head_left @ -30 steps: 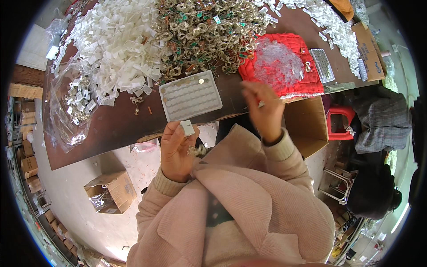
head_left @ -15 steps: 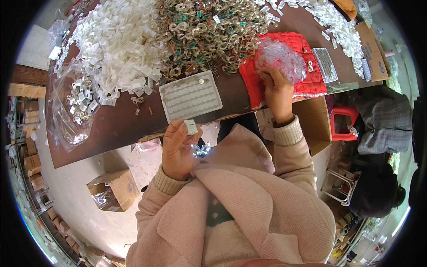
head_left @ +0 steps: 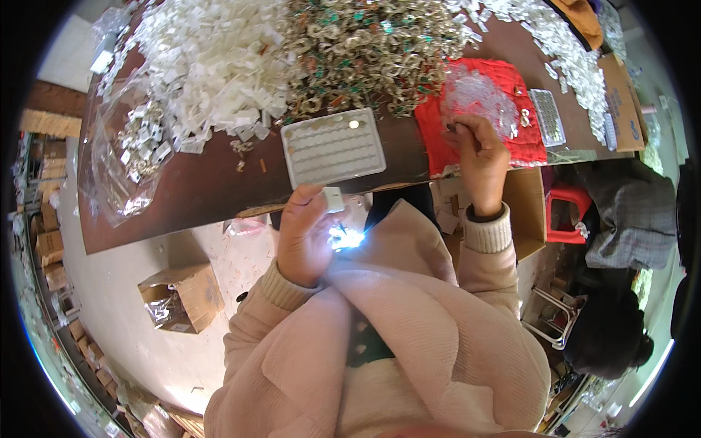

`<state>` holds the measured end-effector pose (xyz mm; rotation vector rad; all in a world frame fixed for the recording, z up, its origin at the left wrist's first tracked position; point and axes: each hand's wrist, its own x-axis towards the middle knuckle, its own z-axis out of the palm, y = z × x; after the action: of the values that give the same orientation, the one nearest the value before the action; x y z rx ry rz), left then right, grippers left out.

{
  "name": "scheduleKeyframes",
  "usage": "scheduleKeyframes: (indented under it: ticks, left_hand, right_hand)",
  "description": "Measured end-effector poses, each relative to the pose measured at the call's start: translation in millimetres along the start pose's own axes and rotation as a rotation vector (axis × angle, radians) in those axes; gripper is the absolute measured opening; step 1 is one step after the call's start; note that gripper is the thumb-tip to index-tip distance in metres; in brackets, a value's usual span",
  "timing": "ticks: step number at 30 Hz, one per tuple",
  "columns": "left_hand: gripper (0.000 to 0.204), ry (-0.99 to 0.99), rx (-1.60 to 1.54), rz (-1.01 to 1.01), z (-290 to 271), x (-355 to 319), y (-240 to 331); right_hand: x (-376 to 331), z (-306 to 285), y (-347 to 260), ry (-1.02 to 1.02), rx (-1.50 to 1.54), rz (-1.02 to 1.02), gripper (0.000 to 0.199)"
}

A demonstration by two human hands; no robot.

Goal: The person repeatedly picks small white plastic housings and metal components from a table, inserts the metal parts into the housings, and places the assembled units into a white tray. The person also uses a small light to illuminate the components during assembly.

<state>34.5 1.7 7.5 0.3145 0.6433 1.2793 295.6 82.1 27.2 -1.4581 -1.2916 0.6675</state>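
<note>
Near the table's front edge, my left hand (head_left: 301,237) is closed around a small white plastic battery case (head_left: 334,199). Below the case, a bunch of tiny string lights (head_left: 346,237) glows bright bluish white next to my fingers. My right hand (head_left: 478,150) hovers over a red quilted cloth (head_left: 436,142), thumb and fingertips pinched together. Something small and dark shows at those fingertips, too small to name. Just beyond them lies a heap of thin clear plastic pieces (head_left: 478,97). A white tray with rows of hollows (head_left: 332,175) sits between my hands, one round silvery cell (head_left: 354,124) on it.
Large heaps of white cases (head_left: 212,66) and coiled string lights (head_left: 365,51) cover the table's far side. A clear bag (head_left: 109,197) lies at left, another celled tray (head_left: 546,117) at right. Below are cardboard boxes (head_left: 193,296) and a red stool (head_left: 566,212).
The whole view has shifted, so the table appears further right. The string lights by my left hand shine brighter. My right hand stays over the red cloth, its fingers slightly turned.
</note>
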Motion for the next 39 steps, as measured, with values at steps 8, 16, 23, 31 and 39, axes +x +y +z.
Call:
scheduleKeyframes:
  ticks: [8, 16, 23, 31, 39]
  left_hand:
    - [0.020, -0.241, -0.142, 0.109, -2, 1, 3]
    - [0.017, -0.206, -0.160, 0.228, -4, -4, 6]
    - [0.016, -0.176, -0.137, 0.166, -11, -5, 10]
    - [0.016, -0.145, -0.106, 0.211, -21, -7, 16]
    - [0.020, 0.012, -0.110, 0.059, -28, -9, 67]
  right_hand:
    - [-58, 61, -61, -0.455, 0.312, -0.172, 0.009]
    - [-74, 91, -75, -0.473, 0.304, -0.215, 0.014]
    - [-64, 84, -78, -0.579, 0.219, -0.272, 0.011]
    - [-60, 90, -72, -0.752, 0.309, -0.218, 0.017]
    - [-62, 99, -73, -0.759, 0.691, 0.114, 0.023]
